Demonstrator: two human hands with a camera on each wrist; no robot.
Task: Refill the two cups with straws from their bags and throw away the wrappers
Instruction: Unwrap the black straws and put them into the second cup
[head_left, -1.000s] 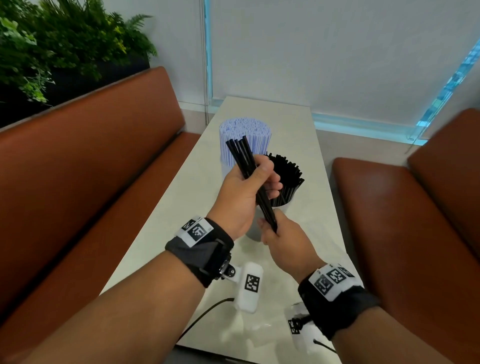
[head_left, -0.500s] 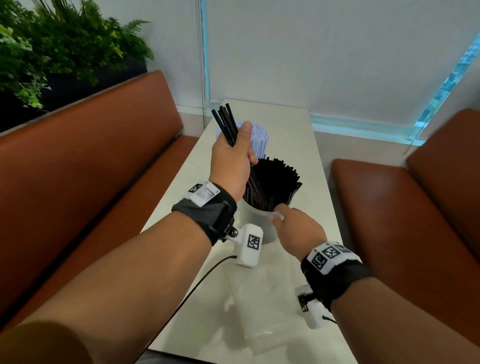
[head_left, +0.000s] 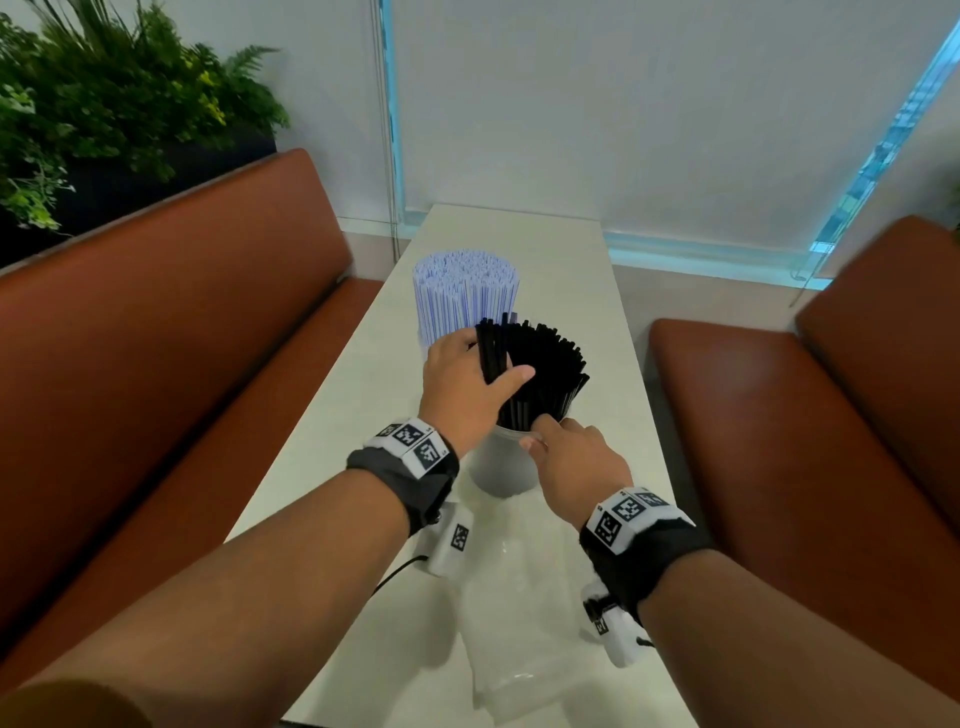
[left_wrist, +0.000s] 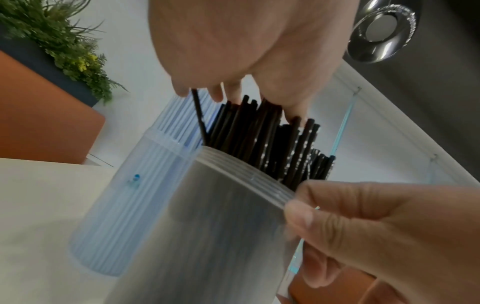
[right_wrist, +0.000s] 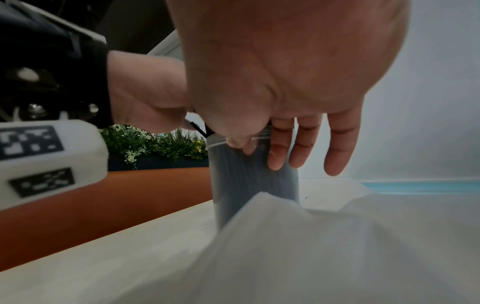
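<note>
A clear cup (head_left: 501, 467) packed with black straws (head_left: 550, 369) stands mid-table. My left hand (head_left: 483, 364) grips a small bunch of black straws at the cup's left side, thumb across them, their lower ends down in the cup. My right hand (head_left: 540, 436) pinches the cup's near rim; in the right wrist view its other fingers (right_wrist: 306, 148) lie straight along the cup wall (right_wrist: 239, 181). Behind stands a second clear cup (left_wrist: 135, 195) full of blue-and-white straws (head_left: 465, 291). An empty clear bag (head_left: 519, 623) lies flat near me.
The narrow pale table (head_left: 587, 291) runs away from me to a window wall. Brown bench seats flank it, left (head_left: 182, 364) and right (head_left: 779, 415). Green plants (head_left: 104, 104) sit behind the left bench. A wrist camera cable (head_left: 400, 569) trails over the table's near left part.
My left hand has lowered its bunch of black straws from above the cups down into the black-straw cup. My right hand has moved from the bunch's lower end to the cup rim.
</note>
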